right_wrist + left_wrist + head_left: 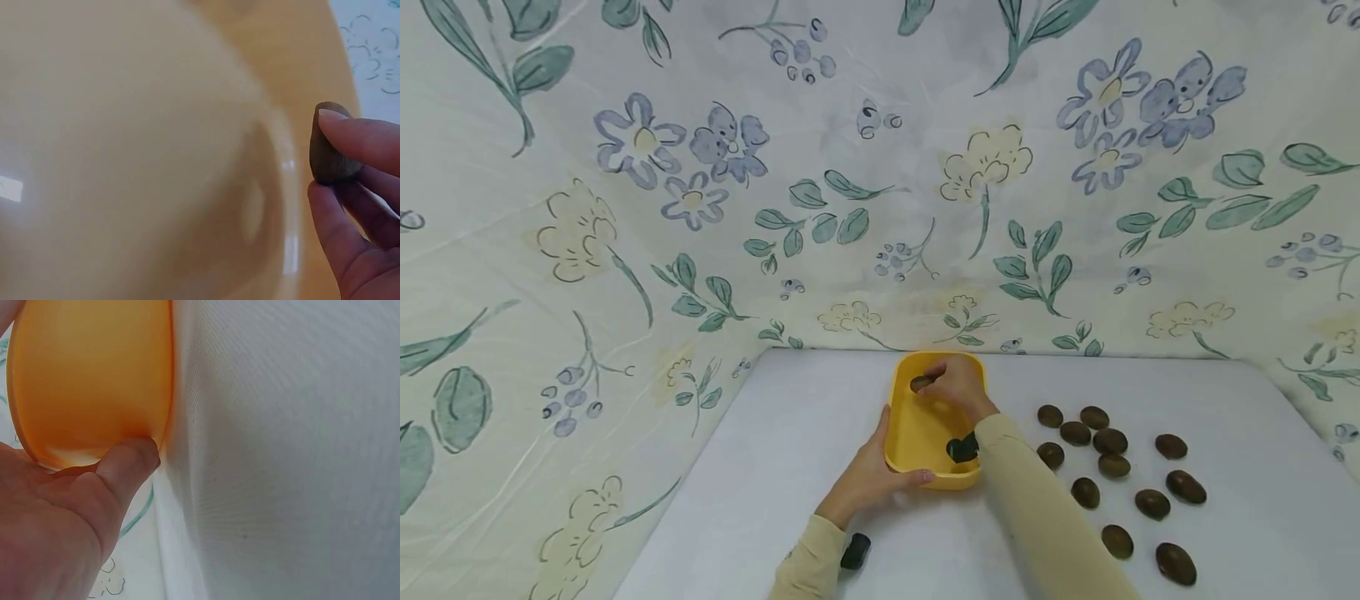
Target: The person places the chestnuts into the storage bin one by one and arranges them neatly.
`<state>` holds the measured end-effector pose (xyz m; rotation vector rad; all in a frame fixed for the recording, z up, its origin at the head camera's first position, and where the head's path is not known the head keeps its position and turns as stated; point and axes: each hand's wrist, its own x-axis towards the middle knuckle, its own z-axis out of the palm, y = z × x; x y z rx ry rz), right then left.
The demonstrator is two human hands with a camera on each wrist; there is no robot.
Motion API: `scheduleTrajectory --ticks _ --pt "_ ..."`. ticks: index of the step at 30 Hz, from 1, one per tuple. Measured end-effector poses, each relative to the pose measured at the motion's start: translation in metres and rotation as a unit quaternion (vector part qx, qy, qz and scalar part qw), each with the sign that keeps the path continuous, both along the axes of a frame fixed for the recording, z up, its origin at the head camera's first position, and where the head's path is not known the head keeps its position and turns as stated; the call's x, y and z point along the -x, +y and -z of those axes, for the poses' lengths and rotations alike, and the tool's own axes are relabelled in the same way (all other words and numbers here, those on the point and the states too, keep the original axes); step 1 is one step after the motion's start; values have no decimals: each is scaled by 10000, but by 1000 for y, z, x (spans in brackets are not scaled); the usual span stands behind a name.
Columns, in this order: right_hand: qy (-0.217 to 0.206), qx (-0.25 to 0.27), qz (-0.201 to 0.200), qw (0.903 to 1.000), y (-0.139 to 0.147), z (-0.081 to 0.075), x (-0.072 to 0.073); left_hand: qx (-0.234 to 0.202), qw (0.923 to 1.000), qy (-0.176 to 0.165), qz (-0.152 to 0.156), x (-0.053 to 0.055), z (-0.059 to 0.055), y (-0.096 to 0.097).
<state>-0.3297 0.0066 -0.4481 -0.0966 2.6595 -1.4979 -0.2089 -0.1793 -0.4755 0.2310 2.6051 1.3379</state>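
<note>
A yellow plastic tray (pixel 925 429) with rounded corners lies on the white table. My left hand (pixel 868 475) grips its near left corner, fingers along the left side and thumb across the front wall. In the left wrist view the thumb (pixel 128 465) presses on the tray wall (pixel 94 375). Over the far end of the tray, my right hand (pixel 958 385) pinches a brown oval pebble (pixel 921 383) between thumb and fingers. The right wrist view shows this pebble (pixel 331 147) held beside the tray's inner wall, above its smooth floor (pixel 125 137).
Several similar brown pebbles (pixel 1110 442) are scattered on the table to the right of the tray, some touching. My right forearm (pixel 1045 508) passes just left of them. A flower-patterned cloth (pixel 880 167) hangs behind the white table (pixel 737 500).
</note>
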Motion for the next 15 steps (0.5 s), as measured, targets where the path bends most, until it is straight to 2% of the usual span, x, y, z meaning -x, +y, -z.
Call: scheduleTrajectory --ticks 7,15 --pt "-31 45 45 10000 0 9 1 19 10000 82 45 0 0 1" --pt "-208 32 -6 9998 -3 10 3 26 10000 15 15 0 1 0"
